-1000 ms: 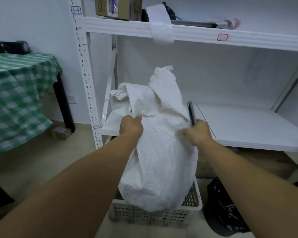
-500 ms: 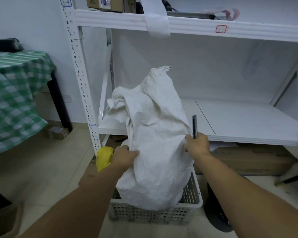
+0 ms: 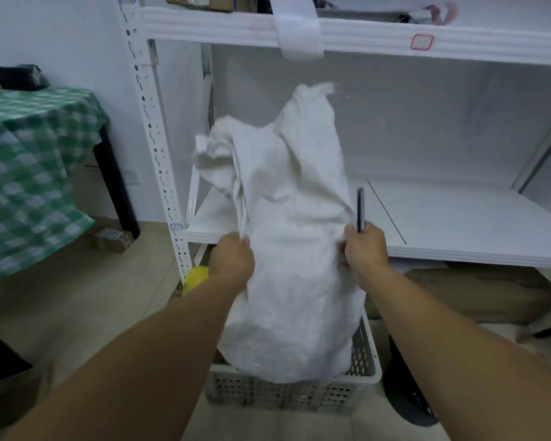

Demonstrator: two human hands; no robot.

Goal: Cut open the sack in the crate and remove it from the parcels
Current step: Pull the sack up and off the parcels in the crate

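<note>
A white woven sack stands tall out of a white perforated plastic crate on the floor, its loose top flopping upward. My left hand grips a fold on the sack's left side. On the sack's right side, my right hand pinches the cloth while also holding a thin dark cutter that points straight up. The sack hides the parcels and the crate's inside.
A white metal shelf unit stands right behind the crate, its upright post at the left. A table with a green checked cloth is at far left. A yellow object lies by the post. Cardboard box and dark bag sit at right.
My left hand has shifted its grip lower on the sack's left side, then slightly up. The sack has been pulled taller out of the crate. The right hand keeps its hold.
</note>
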